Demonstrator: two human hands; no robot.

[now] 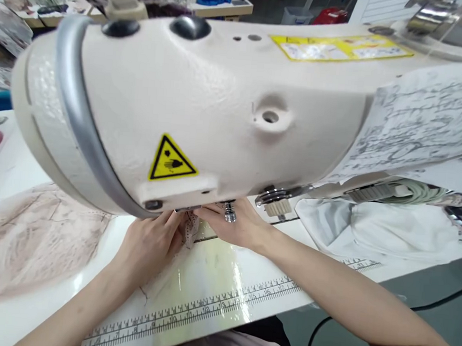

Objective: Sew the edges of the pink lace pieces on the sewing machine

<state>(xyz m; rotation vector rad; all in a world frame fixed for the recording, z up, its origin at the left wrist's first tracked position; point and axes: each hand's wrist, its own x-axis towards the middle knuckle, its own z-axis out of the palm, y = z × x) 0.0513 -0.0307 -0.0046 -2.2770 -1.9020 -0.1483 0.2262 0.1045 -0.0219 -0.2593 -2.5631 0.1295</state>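
Note:
A large cream sewing machine head (204,102) fills the upper view and hides the needle area. Under it, my left hand (147,246) rests on a small piece of pale lace fabric (189,231), fingers curled round its edge. My right hand (237,226) reaches in from the right, its fingers pressed together on the same lace piece just below the machine's presser bar (229,211). The fingertips of both hands are partly hidden by the machine.
A heap of pink lace (28,238) lies at the left on the white table (216,277), which has a printed ruler (189,312) along its front edge. White fabric (369,227) is piled at the right. A patterned sheet (420,128) drapes over the machine arm.

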